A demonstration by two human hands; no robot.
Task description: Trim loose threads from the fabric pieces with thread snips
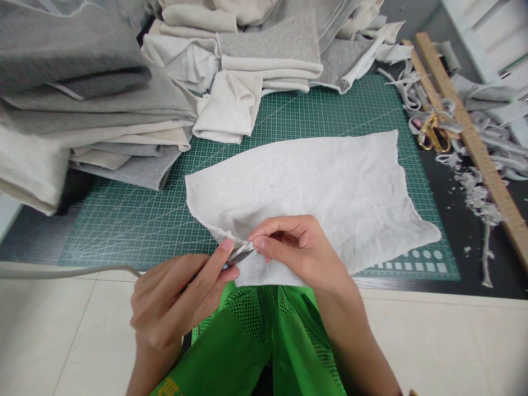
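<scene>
Pale grey, rough-edged fabric piece (305, 192) spread across green cutting mat (124, 220), near edge overhanging bench front; seam pinched taut by right hand (297, 247); small metal blade (239, 256) gripped in left hand (177, 300), picking stitches.

Dark worktable (462, 231) — pale tiled floor (445, 346) below, even light.

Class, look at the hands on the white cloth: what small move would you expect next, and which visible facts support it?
Probably a short push of the blade along the seam. The left hand holds the small metal tool with its tip at the near edge of the cloth, and the right hand pinches that edge right beside the tip, holding it taut on the mat.
</scene>
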